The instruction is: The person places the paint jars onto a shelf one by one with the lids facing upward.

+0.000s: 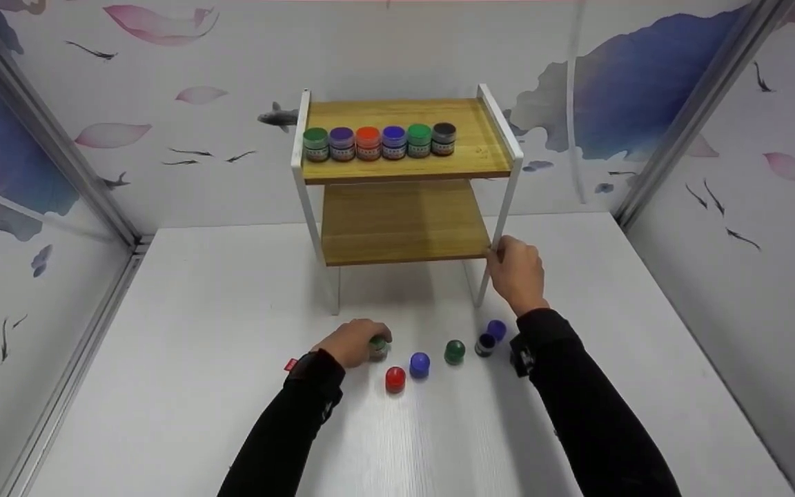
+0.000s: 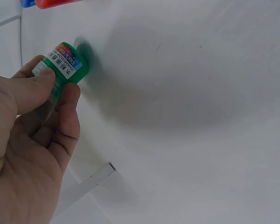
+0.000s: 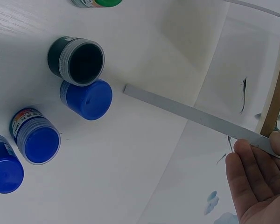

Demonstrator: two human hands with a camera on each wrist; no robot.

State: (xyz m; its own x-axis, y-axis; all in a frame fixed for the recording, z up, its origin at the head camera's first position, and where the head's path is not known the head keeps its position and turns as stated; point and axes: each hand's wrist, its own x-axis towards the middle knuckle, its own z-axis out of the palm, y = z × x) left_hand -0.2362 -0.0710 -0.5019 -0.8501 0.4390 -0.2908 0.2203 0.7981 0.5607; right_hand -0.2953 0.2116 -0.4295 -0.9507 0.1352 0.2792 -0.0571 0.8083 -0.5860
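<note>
My left hand (image 1: 349, 343) pinches a small green paint jar (image 2: 67, 63) between thumb and fingers, low over the white table. In the left wrist view the jar is tilted, its printed label showing. My right hand (image 1: 518, 275) holds the right front leg of a two-tier shelf rack (image 1: 404, 221), where the lower wooden board meets it. In the right wrist view the thumb lies at the board's corner, and the fingers are beside the white leg (image 3: 191, 113).
Along the upper board stands a row of several paint jars (image 1: 368, 143). On the table between my hands are a red jar (image 1: 395, 379), a blue jar (image 1: 419, 364), a green jar (image 1: 455, 352), a black-lidded jar (image 1: 485, 344) and a blue-purple jar (image 1: 497, 330). Patterned walls (image 1: 397, 48) enclose the table.
</note>
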